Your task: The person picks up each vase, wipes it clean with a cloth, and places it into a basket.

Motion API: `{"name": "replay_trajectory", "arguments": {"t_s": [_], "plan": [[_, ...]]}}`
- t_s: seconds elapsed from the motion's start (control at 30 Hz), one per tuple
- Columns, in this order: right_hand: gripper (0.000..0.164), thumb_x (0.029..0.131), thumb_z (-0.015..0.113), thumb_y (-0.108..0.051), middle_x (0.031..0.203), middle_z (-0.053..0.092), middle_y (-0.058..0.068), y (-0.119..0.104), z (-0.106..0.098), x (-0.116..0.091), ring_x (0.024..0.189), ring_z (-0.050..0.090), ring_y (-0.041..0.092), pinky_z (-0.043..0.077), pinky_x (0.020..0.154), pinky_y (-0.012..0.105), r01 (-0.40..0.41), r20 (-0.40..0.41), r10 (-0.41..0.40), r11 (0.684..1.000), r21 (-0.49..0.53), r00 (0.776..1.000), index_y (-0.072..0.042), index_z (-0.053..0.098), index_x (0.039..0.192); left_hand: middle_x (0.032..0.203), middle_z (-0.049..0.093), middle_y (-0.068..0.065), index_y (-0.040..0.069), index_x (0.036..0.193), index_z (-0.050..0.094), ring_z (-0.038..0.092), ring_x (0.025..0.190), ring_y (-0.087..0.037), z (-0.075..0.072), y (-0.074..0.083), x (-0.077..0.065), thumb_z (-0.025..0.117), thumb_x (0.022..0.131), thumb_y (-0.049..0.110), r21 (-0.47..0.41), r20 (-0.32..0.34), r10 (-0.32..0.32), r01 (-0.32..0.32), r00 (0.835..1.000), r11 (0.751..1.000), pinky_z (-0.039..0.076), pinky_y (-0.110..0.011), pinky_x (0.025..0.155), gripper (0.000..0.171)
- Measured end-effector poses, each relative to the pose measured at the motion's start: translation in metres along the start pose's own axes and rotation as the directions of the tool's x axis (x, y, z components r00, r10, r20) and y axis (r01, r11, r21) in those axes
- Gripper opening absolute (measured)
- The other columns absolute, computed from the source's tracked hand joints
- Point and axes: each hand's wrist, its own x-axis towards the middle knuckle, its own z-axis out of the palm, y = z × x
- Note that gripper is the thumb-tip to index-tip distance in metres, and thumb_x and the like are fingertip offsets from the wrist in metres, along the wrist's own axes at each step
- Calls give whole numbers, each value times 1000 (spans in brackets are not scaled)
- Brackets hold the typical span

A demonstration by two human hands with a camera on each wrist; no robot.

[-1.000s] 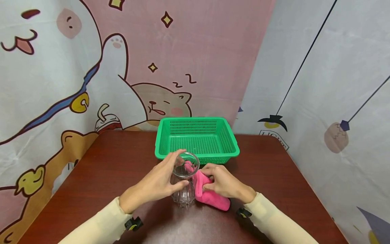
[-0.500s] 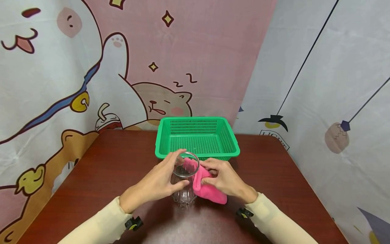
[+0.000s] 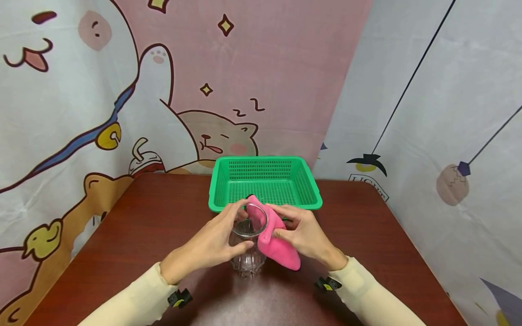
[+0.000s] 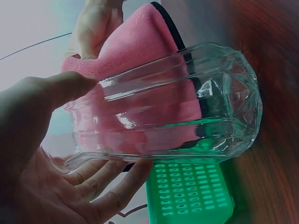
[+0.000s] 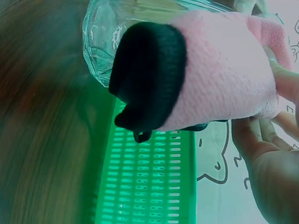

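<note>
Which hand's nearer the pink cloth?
Right. The right hand grips the pink cloth itself; the left hand is to the cloth's left, holding the clear jar.

The red-brown table (image 3: 359, 240) carries a green basket (image 3: 313, 183) just beyond the right hand (image 3: 305, 232) and an upright clear jar (image 3: 248, 262) in the left hand (image 3: 210, 240).

Clear ribbed vase (image 3: 249, 260), upright, pink cloth (image 3: 279, 247) apparently against it
</note>
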Motion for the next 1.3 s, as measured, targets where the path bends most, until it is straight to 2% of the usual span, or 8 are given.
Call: {"name": "replay_trajectory", "arguments": {"t_s": [0.33, 0.5, 0.63, 0.77, 0.97, 1.13, 1.3], "plan": [[60, 81, 75, 2, 127, 58, 14, 1, -5, -3, 110, 60, 27, 55, 75, 39, -25, -17, 25, 1000, 6, 1000, -5, 54, 137, 126, 46, 9, 23, 154, 17, 51, 114, -9, 0, 1, 1, 78, 79, 43, 8, -2, -5, 5, 1000, 1000, 49, -24, 74, 99], [60, 81, 75, 2, 126, 58, 14, 3, -6, -5, 111, 59, 28, 55, 76, 39, -29, -13, 29, 999, 14, 999, 1, 53, 136, 127, 42, 12, 27, 155, 14, 54, 110, -9, 1, 2, 1, 78, 79, 44, 11, -5, -16, 16, 1000, 1000, 49, -23, 71, 101], [60, 81, 76, 2, 123, 60, 13, 4, -7, -6, 109, 59, 28, 55, 76, 39, -29, -14, 29, 1000, 12, 999, 1, 53, 136, 129, 43, 8, 31, 155, 11, 54, 109, -10, 0, 4, 1, 78, 78, 47, 23, -13, -28, 28, 1000, 999, 49, -24, 71, 104], [61, 80, 77, 0, 119, 61, 12, 5, -8, -8, 106, 61, 27, 55, 75, 38, -39, -27, 39, 999, 3, 999, 0, 54, 136, 129, 43, 6, 36, 154, 9, 53, 110, -8, -2, 7, 1, 77, 75, 53, 71, -46, -40, 43, 998, 997, 48, -23, 70, 106], [62, 79, 78, -1, 121, 61, 13, 4, -11, -9, 108, 61, 27, 54, 76, 39, -47, -49, 47, 999, -2, 998, 0, 53, 136, 125, 44, 5, 37, 154, 16, 52, 94, -7, -4, 14, 4, 78, 71, 58, 140, -134, -30, 49, 990, 989, 48, -23, 64, 105], [63, 78, 79, -2, 118, 61, 12, 4, -13, -11, 105, 61, 26, 55, 75, 39, -52, -59, 50, 998, -25, 997, 1, 53, 136, 124, 44, 1, 33, 152, 24, 55, 98, -11, -2, 19, 6, 79, 69, 58, 173, -163, -26, 54, 986, 983, 49, -24, 64, 103], [64, 78, 80, -4, 120, 61, 11, 4, -14, -11, 106, 61, 26, 54, 75, 38, -60, -62, 57, 997, -39, 996, -1, 53, 137, 125, 43, -2, 21, 148, 36, 54, 89, -9, 1, 18, 6, 81, 69, 56, 196, -175, -17, 52, 984, 979, 49, -23, 64, 97]]}}
